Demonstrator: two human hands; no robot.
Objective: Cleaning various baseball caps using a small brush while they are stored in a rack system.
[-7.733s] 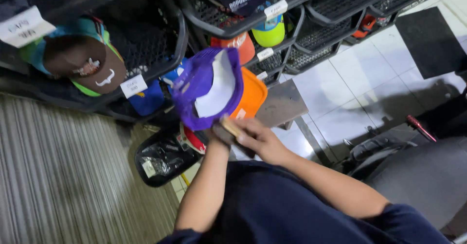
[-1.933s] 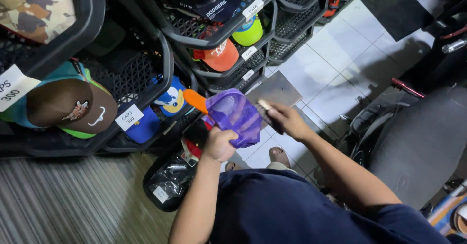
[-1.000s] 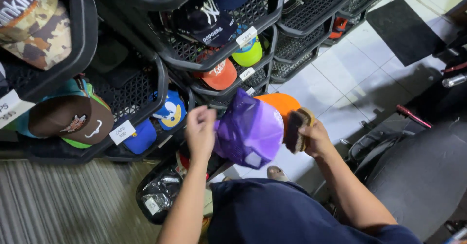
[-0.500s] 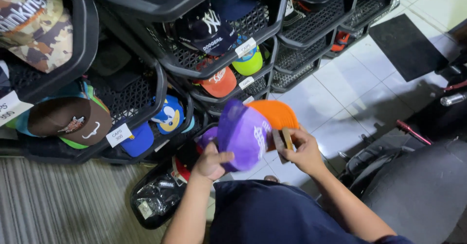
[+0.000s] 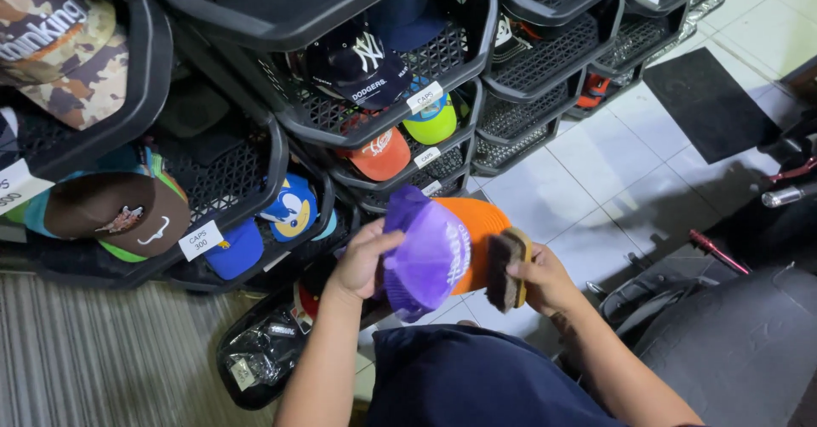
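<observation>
A purple mesh-backed cap with an orange brim point(image 5: 438, 253) sits between my hands at chest height. My left hand point(image 5: 362, 261) grips the cap's purple mesh side from the left. My right hand point(image 5: 545, 278) holds a dark-bristled brush with a wooden back point(image 5: 506, 270), its bristles against the orange brim on the cap's right side.
Black plastic racks point(image 5: 298, 121) hold several caps: a dark navy one point(image 5: 357, 70), an orange one point(image 5: 379, 155), a brown one point(image 5: 119, 214), a camouflage one point(image 5: 64, 44). A black bag point(image 5: 264, 355) lies on the floor below. White tiles and a dark mat point(image 5: 702, 104) lie to the right.
The cap has been turned in my hands, its orange brim now to the right. My right hand has brought the brush against the brim. The view has drifted slightly down.
</observation>
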